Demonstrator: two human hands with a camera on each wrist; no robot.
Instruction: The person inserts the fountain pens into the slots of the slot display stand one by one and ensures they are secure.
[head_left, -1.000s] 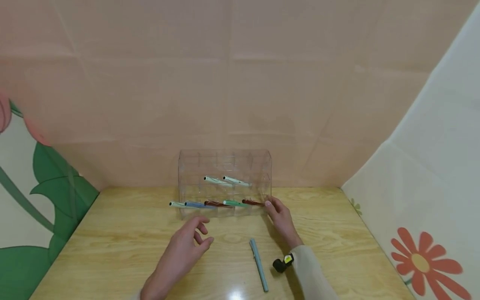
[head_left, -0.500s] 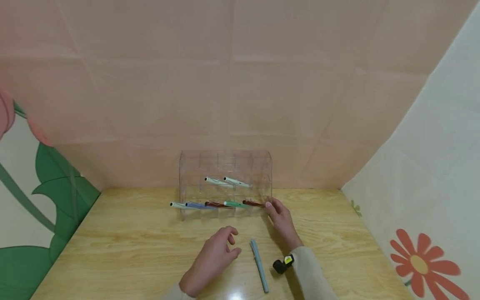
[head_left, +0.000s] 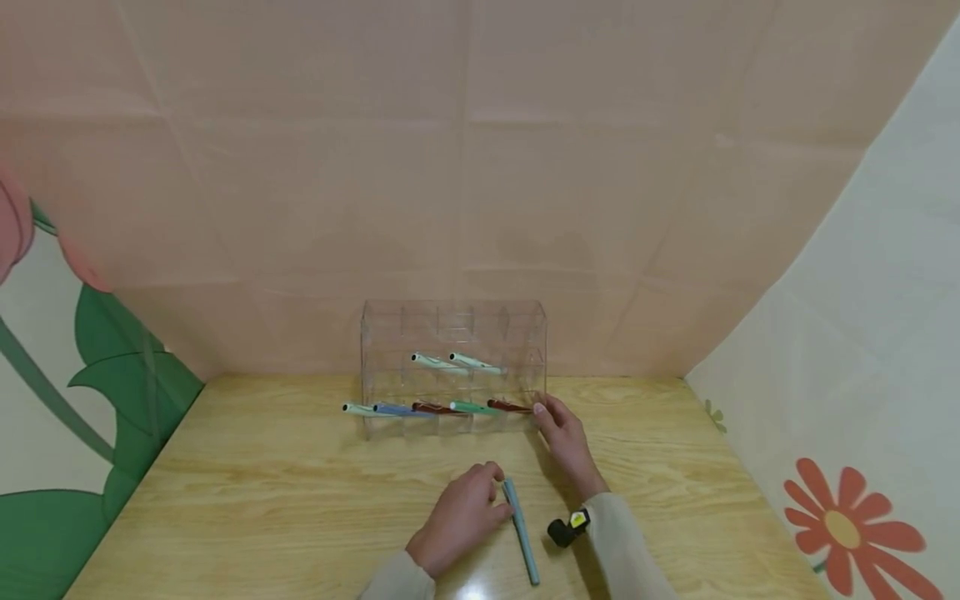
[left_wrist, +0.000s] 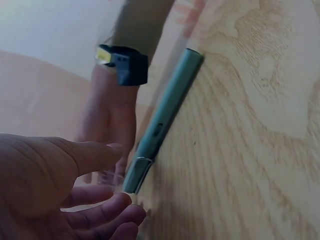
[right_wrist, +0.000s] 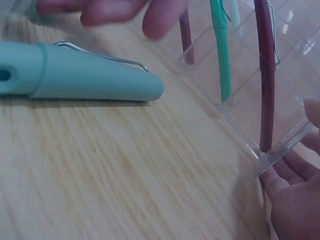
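Note:
A blue-green pen (head_left: 525, 546) with a metal clip lies on the wooden table. My left hand (head_left: 457, 515) is beside its cap end, thumb and fingers spread apart; in the left wrist view the fingertips (left_wrist: 122, 200) come right up to the cap of the pen (left_wrist: 170, 100). My right hand (head_left: 567, 442) grips the lower right corner of a clear plastic pen rack (head_left: 453, 303), thumb on one side and fingers behind the wall. In the rack's bottom row lean several pens, among them a dark red pen (right_wrist: 267, 80) and a green pen (right_wrist: 222, 55).
Two pale green pens (head_left: 476, 363) rest in a higher row of the rack. A pinkish cloth backdrop (head_left: 450, 167) hangs behind the table (head_left: 285, 475). A small black camera (head_left: 561, 532) sits on my right wrist, to the right of the loose pen.
My left hand has moved right across the table, from in front of the rack to the loose pen's cap end. The right hand keeps its hold on the rack.

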